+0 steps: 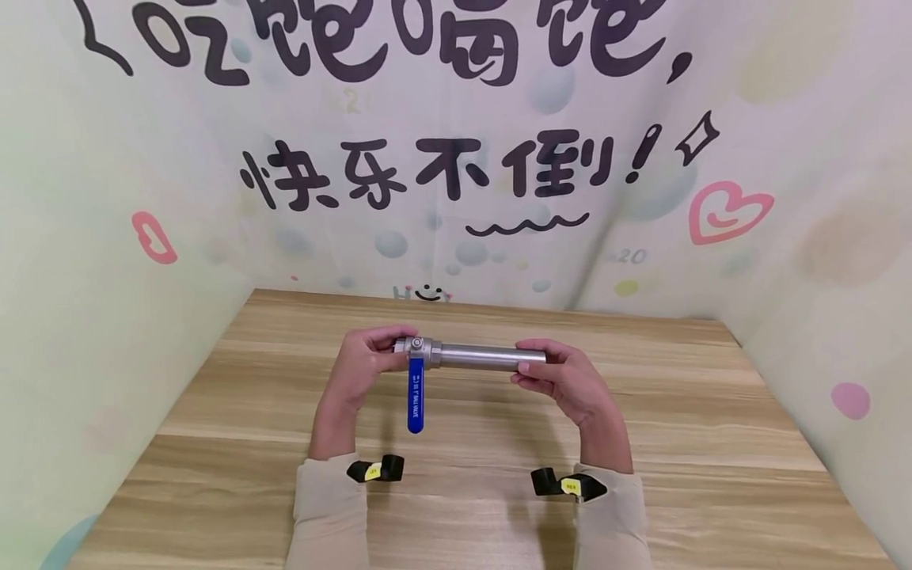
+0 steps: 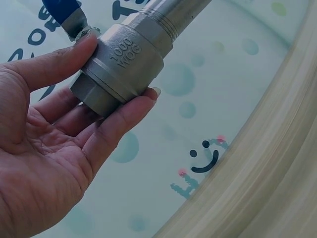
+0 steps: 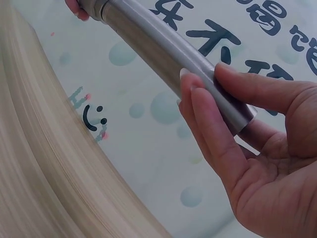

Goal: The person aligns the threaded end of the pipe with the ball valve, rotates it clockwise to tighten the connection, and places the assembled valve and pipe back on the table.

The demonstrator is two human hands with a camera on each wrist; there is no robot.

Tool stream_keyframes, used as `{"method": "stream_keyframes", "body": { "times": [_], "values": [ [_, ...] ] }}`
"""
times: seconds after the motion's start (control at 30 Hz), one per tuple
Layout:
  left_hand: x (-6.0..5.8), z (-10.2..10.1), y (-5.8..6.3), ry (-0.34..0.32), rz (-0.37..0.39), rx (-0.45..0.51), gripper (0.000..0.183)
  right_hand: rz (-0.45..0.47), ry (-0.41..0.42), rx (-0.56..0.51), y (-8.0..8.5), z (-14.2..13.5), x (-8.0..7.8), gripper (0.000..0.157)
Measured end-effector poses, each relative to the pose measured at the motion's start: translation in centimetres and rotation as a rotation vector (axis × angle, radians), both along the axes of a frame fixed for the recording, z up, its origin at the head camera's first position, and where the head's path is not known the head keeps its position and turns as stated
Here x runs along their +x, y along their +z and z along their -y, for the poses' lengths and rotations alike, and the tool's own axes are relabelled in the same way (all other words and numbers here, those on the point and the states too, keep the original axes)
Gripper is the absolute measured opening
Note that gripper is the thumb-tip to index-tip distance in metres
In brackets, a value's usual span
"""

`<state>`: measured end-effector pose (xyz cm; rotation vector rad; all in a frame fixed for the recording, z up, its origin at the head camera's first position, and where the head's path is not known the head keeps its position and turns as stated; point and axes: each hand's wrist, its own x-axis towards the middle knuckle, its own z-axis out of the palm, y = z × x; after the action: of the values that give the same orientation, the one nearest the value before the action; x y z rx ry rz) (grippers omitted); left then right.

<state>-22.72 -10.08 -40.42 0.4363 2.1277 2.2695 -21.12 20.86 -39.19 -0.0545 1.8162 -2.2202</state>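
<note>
A metal ball valve (image 1: 425, 351) with a blue lever handle (image 1: 416, 400) is joined to a straight steel pipe (image 1: 480, 357). My left hand (image 1: 361, 364) grips the valve body at its free hex end, thumb on one side and fingers on the other. "1000 WOG" shows on the valve body (image 2: 126, 62) in the left wrist view. At the pipe's far end, my right hand (image 1: 566, 380) holds it between thumb and fingers, as the pipe (image 3: 163, 44) shows in the right wrist view. The assembly is held level above the table, with the lever pointing toward me.
Below the hands lies a wood-grain table (image 1: 456, 491). Behind it hangs a pale printed backdrop (image 1: 442, 253) with large dark characters, and similar sheets flank both sides. Black wrist cameras with yellow labels sit on the left sleeve (image 1: 329, 507) and right sleeve (image 1: 613, 522).
</note>
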Motion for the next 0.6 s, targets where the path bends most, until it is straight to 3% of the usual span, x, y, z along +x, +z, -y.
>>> {"method": "stream_keyframes", "body": {
  "times": [0.43, 0.6],
  "values": [
    [0.08, 0.11, 0.01, -0.009, -0.009, -0.003, 0.035, 0.001, 0.004, 0.025, -0.03, 0.03, 0.21, 0.025],
    [0.06, 0.09, 0.07, -0.012, -0.013, -0.001, 0.036, 0.007, 0.007, 0.026, 0.14, 0.02, 0.15, 0.031]
  ]
}}
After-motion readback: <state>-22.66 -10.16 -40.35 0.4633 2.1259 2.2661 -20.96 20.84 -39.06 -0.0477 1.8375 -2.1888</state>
